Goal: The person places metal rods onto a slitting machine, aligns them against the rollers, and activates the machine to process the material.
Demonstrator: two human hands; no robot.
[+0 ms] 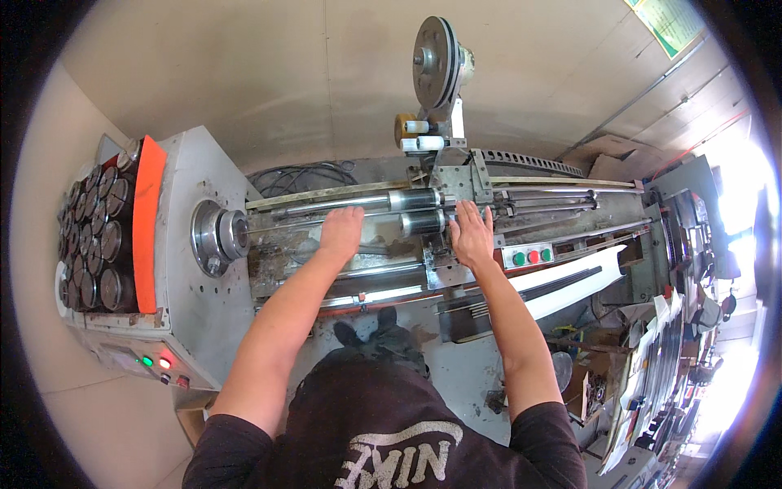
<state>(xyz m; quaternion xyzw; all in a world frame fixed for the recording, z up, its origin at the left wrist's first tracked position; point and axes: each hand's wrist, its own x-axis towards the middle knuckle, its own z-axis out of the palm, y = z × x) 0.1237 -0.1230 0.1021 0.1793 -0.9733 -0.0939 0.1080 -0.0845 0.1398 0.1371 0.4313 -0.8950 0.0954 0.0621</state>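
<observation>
Fingers (pixel 351 214) of left hand (pixel 340 235) close together over thin rod (pixel 285 225), which reaches from chuck (pixel 235 235) at left toward carriage (pixel 444 273); grasp or mere touch, cannot tell. Right hand (pixel 472 236) released, fingers straight, thumb apart, on or just above carriage, beside two dark-banded cylinders (pixel 421 223). Button panel (pixel 526 264) just right of it; grey wheel (pixel 432 61) high at far side

Dark discs (pixel 116 288) sit packed at far left, an orange sheet (pixel 149 222) along their right side. Cables (pixel 303 177) lie near the wall (pixel 244 73); a poster (pixel 668 24) hangs at upper right.
</observation>
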